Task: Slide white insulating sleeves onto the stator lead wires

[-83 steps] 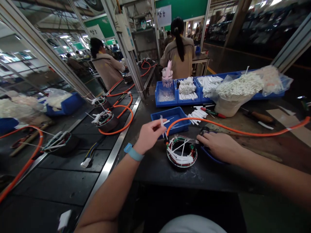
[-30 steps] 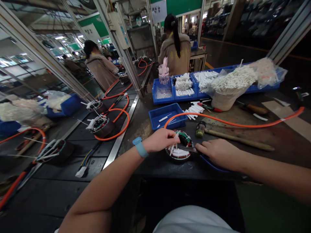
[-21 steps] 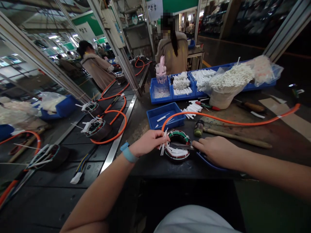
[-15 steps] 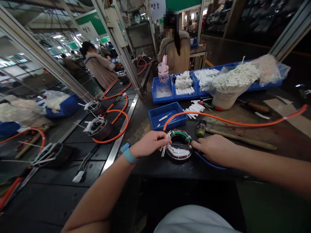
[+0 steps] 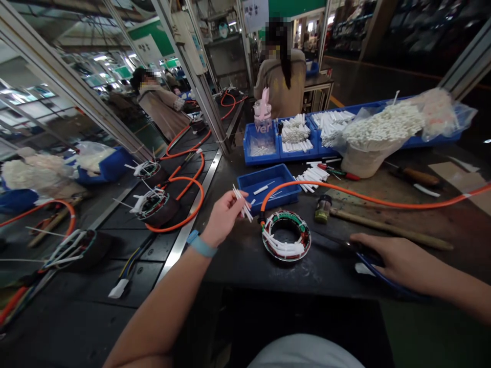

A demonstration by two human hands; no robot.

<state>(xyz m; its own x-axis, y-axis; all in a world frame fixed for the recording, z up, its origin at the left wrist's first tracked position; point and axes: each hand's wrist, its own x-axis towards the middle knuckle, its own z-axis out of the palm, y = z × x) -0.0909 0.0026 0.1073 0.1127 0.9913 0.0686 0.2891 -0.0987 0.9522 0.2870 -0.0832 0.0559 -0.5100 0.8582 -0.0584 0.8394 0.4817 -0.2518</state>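
Observation:
Several thin white strips (image 5: 247, 210) are pinched in my left hand (image 5: 224, 214), raised at the near left corner of a small blue tray (image 5: 245, 197). My right hand (image 5: 395, 258) is closed around blue-handled scissors (image 5: 366, 260), whose dark blades point left. Between the hands, a ring-shaped wound coil (image 5: 287, 250) lies flat on the dark bench, with white sleeves along its near side and green parts at its far side. An orange cable (image 5: 345, 191) leaves its left side and arcs to the right. Neither hand touches the coil.
Behind stand blue bins (image 5: 261, 156) of white tubes and a bagged bundle of white sticks (image 5: 356, 158). A mallet (image 5: 391, 225) and a wood-handled tool (image 5: 416, 175) lie at right. More coils (image 5: 157, 209) rest on the left line. Two people are further back.
My left hand has moved left and up from the coil with the white strips. My right hand has drawn away to the right with the scissors, leaving the coil in full view.

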